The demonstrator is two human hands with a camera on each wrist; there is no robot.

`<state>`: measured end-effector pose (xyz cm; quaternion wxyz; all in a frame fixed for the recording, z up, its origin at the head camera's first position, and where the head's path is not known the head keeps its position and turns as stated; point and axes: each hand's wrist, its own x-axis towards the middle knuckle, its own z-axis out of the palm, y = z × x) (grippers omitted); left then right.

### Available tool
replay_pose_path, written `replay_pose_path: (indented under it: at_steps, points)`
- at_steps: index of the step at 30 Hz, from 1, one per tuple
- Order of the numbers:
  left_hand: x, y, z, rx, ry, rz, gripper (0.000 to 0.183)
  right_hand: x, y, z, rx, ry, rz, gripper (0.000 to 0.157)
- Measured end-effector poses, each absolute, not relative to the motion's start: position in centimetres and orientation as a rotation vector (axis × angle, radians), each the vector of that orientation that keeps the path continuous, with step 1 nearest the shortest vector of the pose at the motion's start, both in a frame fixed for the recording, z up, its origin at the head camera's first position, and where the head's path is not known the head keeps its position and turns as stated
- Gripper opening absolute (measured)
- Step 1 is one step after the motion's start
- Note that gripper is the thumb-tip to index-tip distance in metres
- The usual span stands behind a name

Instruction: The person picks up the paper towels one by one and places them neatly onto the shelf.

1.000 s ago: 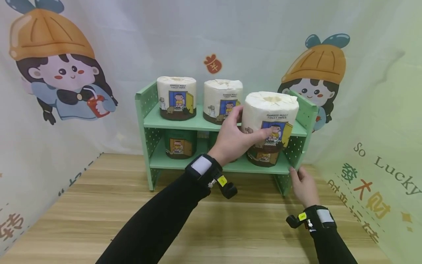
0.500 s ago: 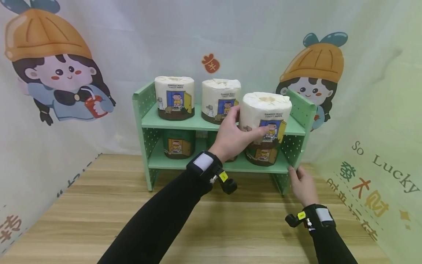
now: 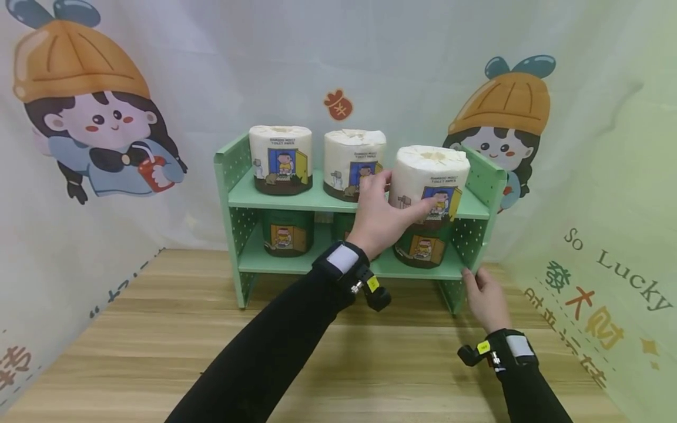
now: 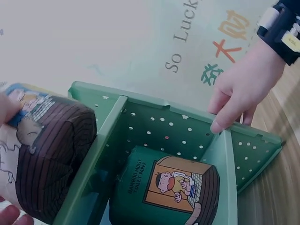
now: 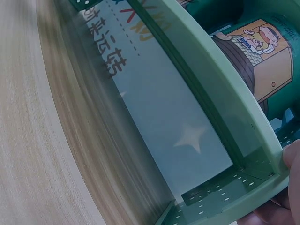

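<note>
My left hand [image 3: 383, 214] grips a cream-wrapped toilet paper roll [image 3: 428, 176] at the right of the upper shelf, thumb across its printed front. In the left wrist view the brown base of this roll [image 4: 56, 154] overlaps the upper shelf's front edge. Two more cream rolls stand upright on that shelf, one at the left [image 3: 280, 158] and one in the middle [image 3: 353, 147]. My right hand [image 3: 488, 298] pinches the green rack [image 3: 344, 271] by its right side panel, at the lower shelf's corner. In the right wrist view fingers [image 5: 293, 157] lie around that panel edge.
Green-wrapped toilet paper rolls stand on the lower shelf: one left [image 3: 288, 232], one right [image 3: 420, 249], and one mostly hidden behind my left hand. The rack stands on a wooden table [image 3: 370, 364]. A printed curtain [image 3: 211, 88] hangs behind and at both sides.
The gripped cream roll has moved back slightly, away from the shelf's front and over the upper shelf, with my left hand following. My right hand has stayed at the side panel.
</note>
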<state>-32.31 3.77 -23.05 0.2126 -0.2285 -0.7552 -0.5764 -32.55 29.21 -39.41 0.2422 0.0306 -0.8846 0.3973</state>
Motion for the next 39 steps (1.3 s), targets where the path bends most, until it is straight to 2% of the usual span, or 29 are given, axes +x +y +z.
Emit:
replay_pose_path:
  at_steps: [4, 7, 14, 22, 27, 33, 39]
  points:
    - [-32.3, 4.2, -22.8, -0.545, -2.100, -1.550, 0.087, -32.6, 29.3, -39.4, 0.081, -2.422, 1.077, 0.042]
    - [-32.4, 4.4, -22.7, -0.513, -2.077, -1.583, 0.085, -32.6, 29.3, -39.5, 0.081, -2.422, 1.081, 0.042]
    - [-33.1, 4.9, -22.7, -0.411, -2.084, -1.448, 0.069, -32.5, 29.3, -39.6, 0.077, -2.425, 1.086, 0.043]
    - [-33.4, 5.0, -22.4, -0.461, -2.102, -1.455, 0.033, -32.6, 29.2, -39.6, 0.075, -2.422, 1.099, 0.043]
    - [-33.7, 5.0, -22.4, -0.455, -2.138, -1.429, 0.024, -32.6, 29.2, -39.6, 0.078, -2.414, 1.100, 0.043]
    - [-33.6, 4.8, -22.7, -0.505, -2.207, -1.408, 0.025, -32.6, 29.2, -39.5, 0.071, -2.425, 1.100, 0.044]
    - [-33.3, 5.0, -23.0, -0.641, -2.299, -1.524, 0.036, -32.7, 29.3, -39.6, 0.085, -2.408, 1.109, 0.042]
